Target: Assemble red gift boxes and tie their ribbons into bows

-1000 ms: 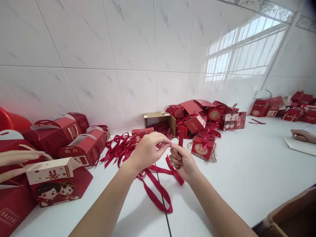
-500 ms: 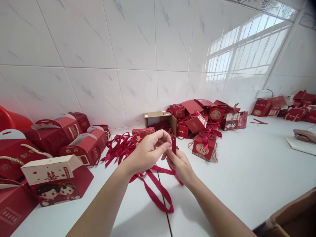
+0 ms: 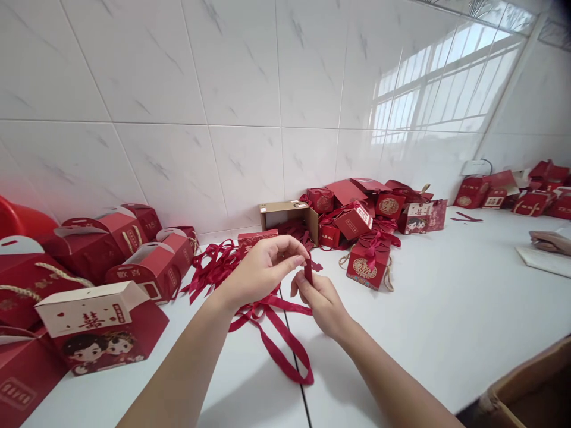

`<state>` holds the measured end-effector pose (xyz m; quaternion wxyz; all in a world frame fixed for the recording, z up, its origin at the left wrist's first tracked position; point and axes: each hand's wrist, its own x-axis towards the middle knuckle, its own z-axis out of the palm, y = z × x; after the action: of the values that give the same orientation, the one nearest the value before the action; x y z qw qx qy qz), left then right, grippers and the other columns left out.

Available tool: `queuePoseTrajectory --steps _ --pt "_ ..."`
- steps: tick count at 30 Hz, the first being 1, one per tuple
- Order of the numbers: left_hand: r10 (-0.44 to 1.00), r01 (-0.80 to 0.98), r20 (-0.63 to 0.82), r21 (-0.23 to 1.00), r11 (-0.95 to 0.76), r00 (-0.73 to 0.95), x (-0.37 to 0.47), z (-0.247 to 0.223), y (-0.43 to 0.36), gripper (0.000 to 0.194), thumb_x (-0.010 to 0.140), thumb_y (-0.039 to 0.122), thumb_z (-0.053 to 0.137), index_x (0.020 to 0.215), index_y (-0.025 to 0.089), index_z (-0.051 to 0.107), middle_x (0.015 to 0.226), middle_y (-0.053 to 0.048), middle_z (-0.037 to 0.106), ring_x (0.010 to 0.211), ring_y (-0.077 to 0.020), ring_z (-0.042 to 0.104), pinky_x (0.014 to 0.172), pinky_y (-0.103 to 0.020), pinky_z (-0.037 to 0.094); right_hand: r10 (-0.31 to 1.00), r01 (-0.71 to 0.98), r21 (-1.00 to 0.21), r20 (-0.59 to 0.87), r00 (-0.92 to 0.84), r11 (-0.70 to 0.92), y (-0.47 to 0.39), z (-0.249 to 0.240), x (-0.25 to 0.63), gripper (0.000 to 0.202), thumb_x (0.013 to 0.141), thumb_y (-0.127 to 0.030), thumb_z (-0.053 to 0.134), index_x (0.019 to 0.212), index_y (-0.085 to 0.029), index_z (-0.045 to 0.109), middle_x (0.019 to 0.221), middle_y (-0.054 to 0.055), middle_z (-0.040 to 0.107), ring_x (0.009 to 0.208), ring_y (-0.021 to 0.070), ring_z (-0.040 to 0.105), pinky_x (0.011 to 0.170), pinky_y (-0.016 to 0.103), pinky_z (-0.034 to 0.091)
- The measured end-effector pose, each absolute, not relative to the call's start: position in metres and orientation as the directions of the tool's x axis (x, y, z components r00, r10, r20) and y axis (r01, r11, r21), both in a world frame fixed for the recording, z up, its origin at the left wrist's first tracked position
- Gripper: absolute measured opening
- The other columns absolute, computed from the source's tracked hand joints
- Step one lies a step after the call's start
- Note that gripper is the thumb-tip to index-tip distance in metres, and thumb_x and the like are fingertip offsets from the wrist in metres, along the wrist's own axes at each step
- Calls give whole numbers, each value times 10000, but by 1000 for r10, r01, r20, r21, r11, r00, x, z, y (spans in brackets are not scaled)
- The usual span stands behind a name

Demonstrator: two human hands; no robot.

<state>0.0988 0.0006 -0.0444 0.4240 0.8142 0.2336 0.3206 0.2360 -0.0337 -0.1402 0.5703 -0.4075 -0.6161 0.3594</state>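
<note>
At the far left, red gift boxes (image 3: 96, 249) are grouped well apart from the work and are best left undisturbed. Nearer the middle, loose ribbons (image 3: 218, 255) are heaped; contact with the left wrist should be avoided, as a loop could be snagged. By the left hand (image 3: 267, 264), its fingers bent and its thumb and fingertips brought together, the upper end of a dark red strip (image 3: 308, 270) appears to be pinched. The strip is held upright above the table (image 3: 423, 309). Below, a looped ribbon (image 3: 292, 345) is spread out, its end reaching the right hand (image 3: 325, 303); whether it is gripped there cannot be told. By that hand, nearly closed, the strip's lower part is held between thumb and finger. Light, even tension is called for, without twisting, since creases could easily be made. Farther right, the bow-tied box (image 3: 366, 268) should be given clearance.
</note>
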Motion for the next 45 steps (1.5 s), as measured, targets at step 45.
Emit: queuePoseTrajectory --steps 45 --pt "648 220 302 771 -597 699 107 -54 3 154 920 334 469 893 199 537 831 -1 549 674 -115 533 598 -239 474 883 439 -776 459 -99 452 -35 -137 240 376 963 -386 307 695 -207 501 589 -4 497 532 133 419 553 267 275"
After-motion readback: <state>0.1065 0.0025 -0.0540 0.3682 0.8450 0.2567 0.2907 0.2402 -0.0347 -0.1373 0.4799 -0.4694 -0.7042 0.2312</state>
